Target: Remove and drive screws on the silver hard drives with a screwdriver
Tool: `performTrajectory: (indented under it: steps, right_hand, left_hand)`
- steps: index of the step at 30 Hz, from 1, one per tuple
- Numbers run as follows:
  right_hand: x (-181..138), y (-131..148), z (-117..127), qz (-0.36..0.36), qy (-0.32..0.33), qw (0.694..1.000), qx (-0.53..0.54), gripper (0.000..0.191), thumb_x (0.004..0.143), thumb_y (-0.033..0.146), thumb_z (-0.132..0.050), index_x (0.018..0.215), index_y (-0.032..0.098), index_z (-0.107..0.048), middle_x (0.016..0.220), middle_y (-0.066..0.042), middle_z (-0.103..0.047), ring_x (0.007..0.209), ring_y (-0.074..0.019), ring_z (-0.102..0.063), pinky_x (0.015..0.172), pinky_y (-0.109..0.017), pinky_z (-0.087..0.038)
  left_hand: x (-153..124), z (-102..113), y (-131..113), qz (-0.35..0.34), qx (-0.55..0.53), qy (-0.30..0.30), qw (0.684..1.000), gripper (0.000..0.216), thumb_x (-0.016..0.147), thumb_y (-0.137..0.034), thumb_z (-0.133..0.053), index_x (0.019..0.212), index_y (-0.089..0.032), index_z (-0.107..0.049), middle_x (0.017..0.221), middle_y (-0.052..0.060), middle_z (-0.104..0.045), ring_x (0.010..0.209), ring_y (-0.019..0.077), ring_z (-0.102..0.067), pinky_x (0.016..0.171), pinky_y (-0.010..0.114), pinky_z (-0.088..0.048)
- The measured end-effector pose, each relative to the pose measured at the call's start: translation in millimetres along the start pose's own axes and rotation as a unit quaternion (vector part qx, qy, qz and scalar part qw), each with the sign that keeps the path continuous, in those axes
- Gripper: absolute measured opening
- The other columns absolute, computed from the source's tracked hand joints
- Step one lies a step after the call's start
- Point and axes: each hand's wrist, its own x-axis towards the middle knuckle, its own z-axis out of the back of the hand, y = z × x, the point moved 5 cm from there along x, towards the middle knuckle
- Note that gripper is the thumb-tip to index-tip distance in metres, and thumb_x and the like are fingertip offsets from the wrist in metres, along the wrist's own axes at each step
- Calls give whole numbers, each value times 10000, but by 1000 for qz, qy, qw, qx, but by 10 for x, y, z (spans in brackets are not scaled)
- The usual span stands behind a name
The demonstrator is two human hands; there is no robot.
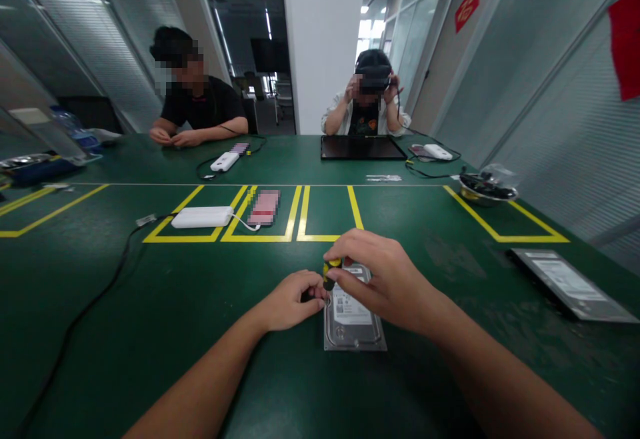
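A silver hard disk drive point(356, 332) with a white label lies flat on the green table in front of me. My right hand point(377, 276) reaches over it, its fingers closed around the yellow and black handle of a short screwdriver point(329, 274). The screwdriver points down at the drive's left side. My left hand point(295, 300) is at the drive's left edge, thumb and fingers pinched near the screwdriver's lower end. Whatever is between those fingertips is hidden or too small to tell.
A second hard disk drive point(570, 282) lies at the right. A bowl point(487, 189) of dark parts stands behind it. A white power bank point(203, 217) and a phone point(264, 208) lie within yellow tape; a black cable point(100, 296) runs at left. Two people sit across the table.
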Motion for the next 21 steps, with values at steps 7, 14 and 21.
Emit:
performTrajectory:
  steps: [7, 14, 21]
  right_hand:
    - [-12, -17, -11, 5, -3, 1000, 1, 157, 899, 132, -620, 1056, 121, -624, 1025, -55, -597, 955, -147, -550, 843, -271, -443]
    - [-11, -7, 7, 2, -7, 1000, -6, 138, 894, 99, -617, 1030, 116, -633, 995, -48, -608, 938, -145, -557, 828, -272, -453]
    - [-6, -19, 11, -5, -29, 999, -20, 118, 889, 148, -650, 1004, 119, -648, 1014, -64, -586, 946, -152, -554, 813, -279, -459]
  left_hand:
    - [0, -8, 12, 7, 1, 0, 1000, 94, 834, -177, -597, 923, -168, -627, 875, 8, -616, 824, 168, -556, 763, 282, -450]
    - [-2, -10, 8, 7, 3, -5, 1000, 71, 823, -168, -595, 890, -168, -620, 857, 3, -608, 808, 163, -546, 742, 271, -441]
    - [-3, -8, -9, 6, 8, -2, 1000, 54, 835, -194, -584, 872, -172, -617, 855, 6, -607, 810, 168, -541, 746, 278, -440]
